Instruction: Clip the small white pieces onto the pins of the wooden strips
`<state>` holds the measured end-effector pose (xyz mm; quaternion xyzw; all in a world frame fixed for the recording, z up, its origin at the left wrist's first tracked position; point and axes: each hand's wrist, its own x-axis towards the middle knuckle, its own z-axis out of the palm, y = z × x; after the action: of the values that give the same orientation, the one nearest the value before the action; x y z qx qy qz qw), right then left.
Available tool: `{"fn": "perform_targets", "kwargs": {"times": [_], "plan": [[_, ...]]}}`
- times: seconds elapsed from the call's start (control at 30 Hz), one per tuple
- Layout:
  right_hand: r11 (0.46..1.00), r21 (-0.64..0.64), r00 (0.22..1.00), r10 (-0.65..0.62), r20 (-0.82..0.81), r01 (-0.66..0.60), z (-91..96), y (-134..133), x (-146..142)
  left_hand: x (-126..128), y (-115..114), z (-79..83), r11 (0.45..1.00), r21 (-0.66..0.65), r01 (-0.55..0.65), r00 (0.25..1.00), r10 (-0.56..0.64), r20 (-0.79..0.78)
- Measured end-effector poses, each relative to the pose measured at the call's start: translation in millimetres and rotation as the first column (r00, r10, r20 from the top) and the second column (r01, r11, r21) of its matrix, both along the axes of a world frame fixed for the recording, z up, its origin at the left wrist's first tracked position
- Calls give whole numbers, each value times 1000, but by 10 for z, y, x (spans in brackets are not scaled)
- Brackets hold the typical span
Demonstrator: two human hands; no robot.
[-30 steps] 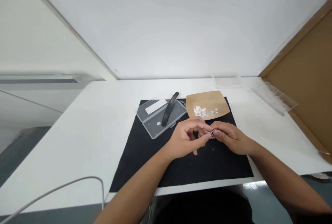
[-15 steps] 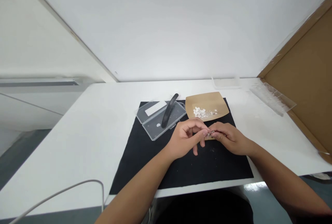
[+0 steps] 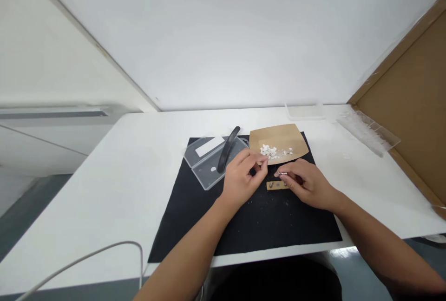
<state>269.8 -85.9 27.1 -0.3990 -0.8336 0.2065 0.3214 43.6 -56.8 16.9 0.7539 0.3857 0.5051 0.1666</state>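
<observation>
My left hand [image 3: 244,173] is pinched closed at the near edge of a brown paper tray [image 3: 285,134]. Small white pieces [image 3: 269,150] lie heaped in that tray, right by my left fingertips; what the pinch holds, if anything, is too small to make out. Between the thumb and fingers of my right hand [image 3: 308,182] is a small shiny metal piece [image 3: 283,173]. Just under it, a narrow tan strip [image 3: 278,185] with small metal bits on it lies on the black mat [image 3: 265,226], its right end partly covered by my right hand.
An open clear plastic case [image 3: 209,178] with a white label lies left of my hands. A black curved handle-like piece [image 3: 228,150] rests across it. Clear trays [image 3: 369,129] stand at the back right, beside a brown panel [image 3: 411,92]. A cable [image 3: 104,247] crosses the front left.
My hands have parted. The left has moved back from the metal piece to the tray's edge, its fingers drawn together. The right still holds the metal piece; the tan strip is more exposed.
</observation>
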Motion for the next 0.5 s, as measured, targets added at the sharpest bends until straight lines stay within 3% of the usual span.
{"fn": "perform_targets", "kwargs": {"times": [0.17, 0.33, 0.5], "plan": [[994, 88, 997, -67, 34, 64, -22, 14, 7, -5, 118, -82, 994, 81, -68, 997, 71, -34], [991, 93, 993, -104, 61, 98, -39, 30, 13, -12, 194, -178, 994, 33, -103, 993, 105, -53], [990, 75, 989, -123, 82, 117, -51, 24, 13, -40, 176, -162, 995, -1, -102, 993, 101, -56]]}}
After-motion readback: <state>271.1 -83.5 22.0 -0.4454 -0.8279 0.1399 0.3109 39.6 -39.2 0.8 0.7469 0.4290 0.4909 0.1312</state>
